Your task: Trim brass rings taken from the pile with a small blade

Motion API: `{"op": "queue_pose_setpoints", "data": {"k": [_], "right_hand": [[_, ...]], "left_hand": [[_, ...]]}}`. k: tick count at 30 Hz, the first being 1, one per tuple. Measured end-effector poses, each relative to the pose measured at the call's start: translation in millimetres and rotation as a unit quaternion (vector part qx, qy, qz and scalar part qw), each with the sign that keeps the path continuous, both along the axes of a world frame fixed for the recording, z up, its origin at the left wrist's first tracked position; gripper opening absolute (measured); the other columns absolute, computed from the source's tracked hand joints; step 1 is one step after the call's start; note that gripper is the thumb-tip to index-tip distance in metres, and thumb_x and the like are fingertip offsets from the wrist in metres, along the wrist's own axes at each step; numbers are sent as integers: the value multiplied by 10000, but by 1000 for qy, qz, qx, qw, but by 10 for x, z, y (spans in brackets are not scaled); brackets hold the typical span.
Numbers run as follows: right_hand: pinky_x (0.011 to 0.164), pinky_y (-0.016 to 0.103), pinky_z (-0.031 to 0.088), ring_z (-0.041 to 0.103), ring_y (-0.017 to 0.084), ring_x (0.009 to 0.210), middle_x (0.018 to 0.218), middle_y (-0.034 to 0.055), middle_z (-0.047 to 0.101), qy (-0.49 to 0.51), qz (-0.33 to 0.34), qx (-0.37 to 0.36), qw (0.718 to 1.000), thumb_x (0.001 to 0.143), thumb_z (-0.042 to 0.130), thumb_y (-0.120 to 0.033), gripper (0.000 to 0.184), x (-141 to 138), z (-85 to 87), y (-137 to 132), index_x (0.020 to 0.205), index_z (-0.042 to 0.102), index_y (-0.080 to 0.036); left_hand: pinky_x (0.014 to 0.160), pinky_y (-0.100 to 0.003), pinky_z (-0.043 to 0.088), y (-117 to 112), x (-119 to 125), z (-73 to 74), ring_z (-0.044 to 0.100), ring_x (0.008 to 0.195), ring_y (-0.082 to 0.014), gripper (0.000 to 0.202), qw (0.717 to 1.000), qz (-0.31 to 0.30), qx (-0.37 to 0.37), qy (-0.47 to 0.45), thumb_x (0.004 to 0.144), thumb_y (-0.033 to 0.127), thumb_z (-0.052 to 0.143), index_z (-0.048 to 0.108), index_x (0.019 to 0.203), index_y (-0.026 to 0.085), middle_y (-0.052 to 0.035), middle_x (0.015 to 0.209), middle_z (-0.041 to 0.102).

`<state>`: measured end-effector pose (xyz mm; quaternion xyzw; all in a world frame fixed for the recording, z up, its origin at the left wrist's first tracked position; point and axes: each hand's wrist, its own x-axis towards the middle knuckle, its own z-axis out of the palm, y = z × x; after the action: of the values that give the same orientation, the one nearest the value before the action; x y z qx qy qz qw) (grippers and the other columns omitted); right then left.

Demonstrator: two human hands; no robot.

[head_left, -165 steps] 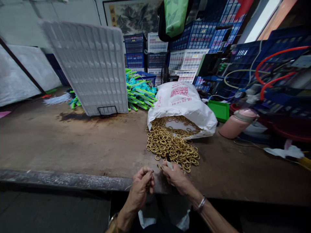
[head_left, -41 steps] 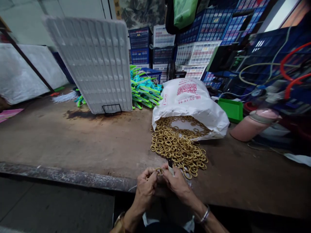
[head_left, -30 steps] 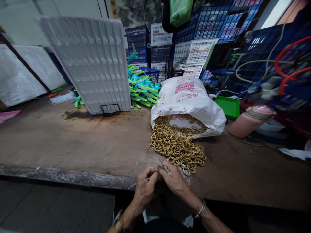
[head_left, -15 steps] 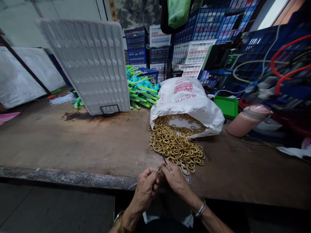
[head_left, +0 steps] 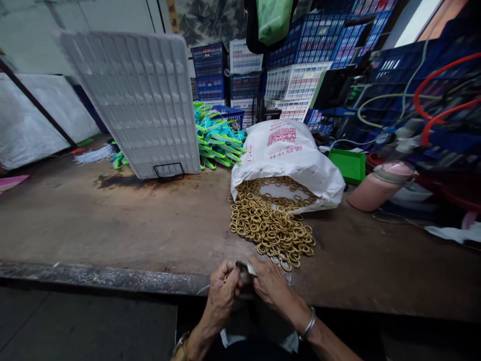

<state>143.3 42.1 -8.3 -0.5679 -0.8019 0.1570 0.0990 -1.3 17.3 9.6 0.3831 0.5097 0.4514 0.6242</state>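
Note:
My left hand (head_left: 223,288) is closed around a gold ring (head_left: 225,277), of which only a small part shows between the fingers. In my right hand (head_left: 272,282) is a small knife (head_left: 251,269) with a pale handle; its dark blade is smeared by motion and points at the left fingertips. Whether the blade touches the ring I cannot tell. Just beyond both hands lies a heap of gold rings (head_left: 272,225), spilling from the mouth of a white sack (head_left: 296,160) with red print.
A ribbed white panel (head_left: 139,100) stands on a black wire stand (head_left: 168,171) at the left. Behind it are green and blue plastic pieces (head_left: 220,143). A pink bottle (head_left: 379,188) and a green tray (head_left: 347,165) sit right of the sack. The wooden table's front edge (head_left: 112,277) runs below.
The knife has swung from pointing up and away to pointing left at my left hand. My right hand has shifted slightly down and right, and the left still grips the ring.

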Motion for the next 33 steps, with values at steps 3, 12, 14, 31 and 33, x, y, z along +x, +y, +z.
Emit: {"op": "queue_pose_setpoints", "data": {"k": [3, 12, 14, 31, 33], "right_hand": [[531, 245, 226, 512, 139, 589, 658, 26, 584, -42, -48, 23, 998, 682, 393, -81, 232, 71, -11, 98, 861, 510, -171], [549, 253, 246, 567, 155, 675, 833, 40, 630, -82, -114, 108, 984, 757, 411, -127, 237, 24, 241, 536, 959, 507, -204], [536, 255, 242, 570, 159, 658, 806, 43, 631, -101, -113, 95, 984, 787, 383, -136, 214, -13, 221, 624, 929, 526, -208], [484, 190, 275, 376, 81, 494, 553, -46, 429, 287, -107, -48, 951, 818, 348, -296, 194, 132, 194, 607, 673, 423, -190], [431, 180, 254, 310, 63, 435, 520, -70, 379, 384, -88, -136, 909, 814, 358, -383, 240, 139, 240, 510, 669, 395, -195]], "left_hand": [[354, -151, 176, -67, -25, 52, 295, 356, -19, 315, 997, -35, -31, -57, 713, 454, 567, 440, 663, 170, 70, 486, 432], [354, -161, 231, 4, -44, 21, 384, 445, -40, 290, 974, -38, -67, -213, 732, 421, 562, 503, 717, 138, -26, 712, 552], [359, -163, 240, 29, -64, 0, 411, 465, -52, 253, 969, -30, -77, -231, 720, 389, 586, 503, 731, 151, -31, 739, 567], [361, -150, 198, 302, -74, -150, 375, 424, -32, 309, 973, 21, -82, -213, 596, 350, 698, 496, 743, 168, 43, 616, 505], [348, -149, 185, 329, -40, -117, 334, 389, -32, 350, 986, 29, -53, -155, 600, 374, 680, 517, 834, 171, 70, 541, 461]]}}
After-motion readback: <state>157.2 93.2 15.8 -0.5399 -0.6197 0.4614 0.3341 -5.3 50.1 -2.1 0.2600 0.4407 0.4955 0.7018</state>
